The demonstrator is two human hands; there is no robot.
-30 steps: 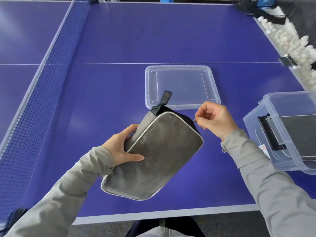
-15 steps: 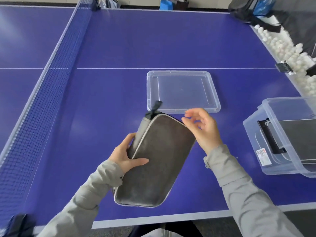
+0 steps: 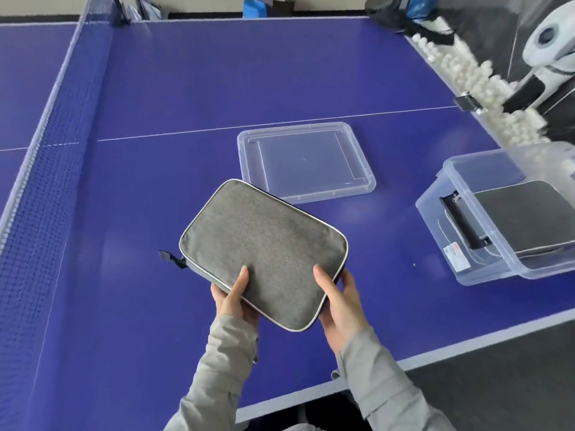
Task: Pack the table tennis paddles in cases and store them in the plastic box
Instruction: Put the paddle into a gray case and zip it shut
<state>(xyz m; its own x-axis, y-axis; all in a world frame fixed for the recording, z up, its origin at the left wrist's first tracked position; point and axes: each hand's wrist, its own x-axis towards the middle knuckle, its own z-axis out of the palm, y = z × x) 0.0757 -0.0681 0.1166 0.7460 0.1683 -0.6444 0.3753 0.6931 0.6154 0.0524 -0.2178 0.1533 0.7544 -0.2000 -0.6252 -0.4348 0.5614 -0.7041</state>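
A grey fabric paddle case [image 3: 264,244] with a light piped edge is held flat above the blue table, zipped shut, its dark strap [image 3: 169,258] sticking out at the left. My left hand [image 3: 233,297] grips its near-left edge, thumb on top. My right hand [image 3: 339,303] grips its near-right corner, thumb on top. The clear plastic box [image 3: 460,275] stands at the right with another dark case [image 3: 529,219] lying inside. Its clear lid [image 3: 306,161] lies flat just beyond the held case. No bare paddle is in sight.
The net [image 3: 46,169] runs along the left. Many white balls [image 3: 466,73] lie in a trough past the table's right edge, beside a white machine [image 3: 550,57]. The table's near edge [image 3: 404,365] runs close below my hands.
The case has been turned from near-upright to lying flat, its strap now at the left. My right hand has left the zipper end and taken the near-right corner. The view has shifted left.
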